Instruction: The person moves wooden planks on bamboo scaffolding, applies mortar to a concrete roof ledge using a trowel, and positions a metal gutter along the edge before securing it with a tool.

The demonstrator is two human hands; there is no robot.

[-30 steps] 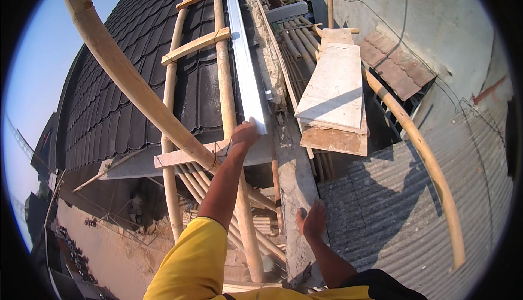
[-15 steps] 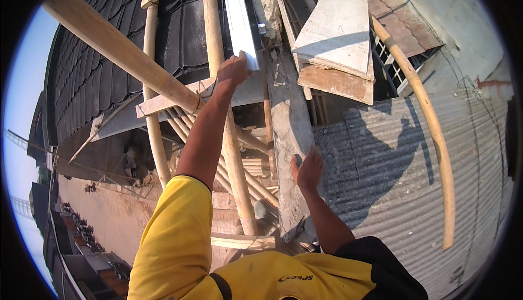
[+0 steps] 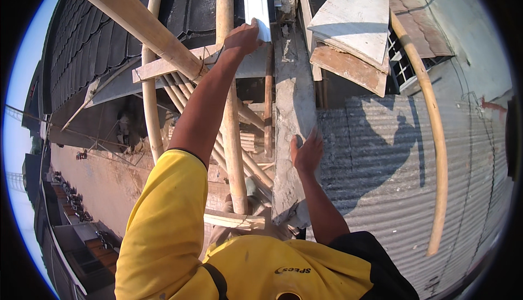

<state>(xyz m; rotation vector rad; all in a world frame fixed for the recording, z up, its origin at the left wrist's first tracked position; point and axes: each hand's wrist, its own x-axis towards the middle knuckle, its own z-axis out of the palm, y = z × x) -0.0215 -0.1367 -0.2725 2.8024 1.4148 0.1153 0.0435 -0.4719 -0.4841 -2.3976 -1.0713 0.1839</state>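
Observation:
My left hand [image 3: 242,38] is closed at the near end of a shiny silver metal strip [image 3: 257,3], with the fingers curled at its edge. The strip lies lengthwise beside the dark tiled roof [image 3: 101,33] and runs away from me. My right hand [image 3: 308,154] rests on top of a rough concrete wall [image 3: 291,95], thumb apart from the stretched fingers. Nothing shows in that hand. A bamboo pole [image 3: 224,8] stands close to the left of my left hand.
More bamboo poles [image 3: 136,22] and a wooden crosspiece [image 3: 147,71] form scaffolding at left. Below lies a street [image 3: 98,177]. To the right are corrugated roofing [image 3: 370,191], stacked boards [image 3: 354,19] and a curved pole [image 3: 430,114].
The view has shifted, so the roof, scaffolding and metal strip sit higher in the picture. My left hand stays at the strip's end, and my right hand stays on the wall.

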